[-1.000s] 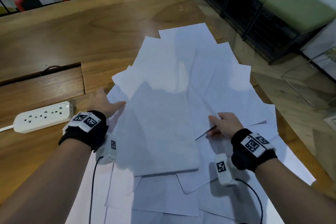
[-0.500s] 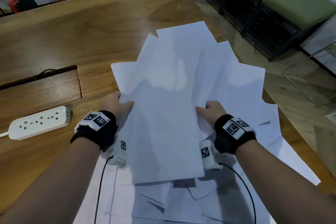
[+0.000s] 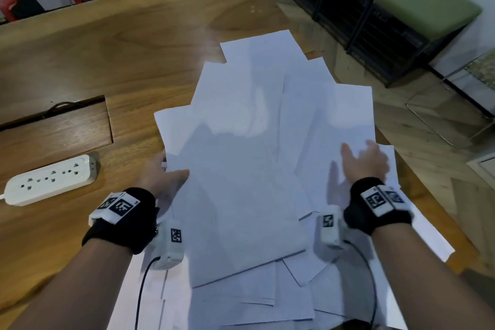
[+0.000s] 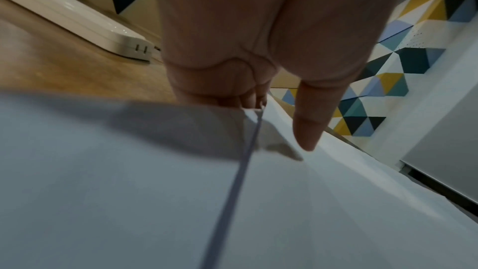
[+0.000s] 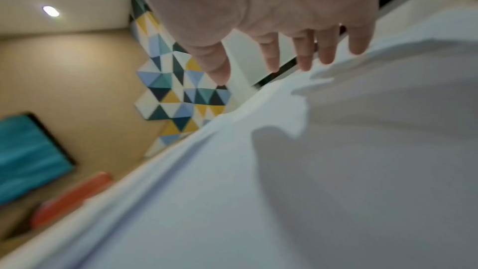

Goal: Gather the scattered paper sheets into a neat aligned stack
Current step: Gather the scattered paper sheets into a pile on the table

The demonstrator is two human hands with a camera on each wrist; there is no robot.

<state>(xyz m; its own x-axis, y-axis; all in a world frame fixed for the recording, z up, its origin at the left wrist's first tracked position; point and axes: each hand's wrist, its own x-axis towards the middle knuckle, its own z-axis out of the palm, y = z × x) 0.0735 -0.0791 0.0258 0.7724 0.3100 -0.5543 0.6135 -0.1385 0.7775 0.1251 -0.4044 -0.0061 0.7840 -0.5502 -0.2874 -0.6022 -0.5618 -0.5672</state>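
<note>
Barely started imo: the left hand (image 3: 163, 177) pinches the edge of a partly squared bundle (image 3: 241, 209) between the hands, the right hand (image 3: 365, 163) hovers spread and empty, and loose sheets (image 3: 270, 61) fan out beyond and underneath.

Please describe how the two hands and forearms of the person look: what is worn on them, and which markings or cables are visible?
Both forearms are bare, without sleeves. Behind the left hand and the right hand sits a black wrist band carrying white plates with black square-pattern markers. A white camera unit with its own marker hangs under each wrist, trailing a thin black cable.
</note>
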